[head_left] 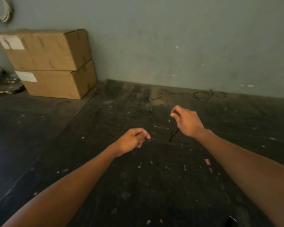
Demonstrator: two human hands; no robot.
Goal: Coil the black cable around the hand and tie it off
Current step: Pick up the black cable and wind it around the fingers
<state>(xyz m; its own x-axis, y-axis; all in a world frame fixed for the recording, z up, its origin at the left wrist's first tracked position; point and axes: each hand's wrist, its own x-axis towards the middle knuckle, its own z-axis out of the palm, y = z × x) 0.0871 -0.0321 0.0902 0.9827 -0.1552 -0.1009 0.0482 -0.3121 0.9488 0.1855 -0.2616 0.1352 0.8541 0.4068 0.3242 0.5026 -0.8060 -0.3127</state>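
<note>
Cable: we see the black cable point(203, 95) lying mostly loose along the foot of the wall in the upper right of the frame, with a slack tangle of loops there; a thin run comes forward toward centre frame, and a short dark length shows just below our right hand.
Right hand point(186, 122): right of centre, fingers pinched together, apparently on the cable; the strand is too thin and dark against the floor to be sure.
Left hand point(133, 140): at centre, fingers curled loosely; we cannot tell whether any cable passes through it.
Handling: we judge the cable light, thin and limp, likely to kink and snag on its own loops.
Where to hold: we would keep the near end pinched and feed the slack through the other hand, not pull at the tangle.
Surroundings: two stacked cardboard boxes point(51, 63) in the upper left, well apart from the cable.
</note>
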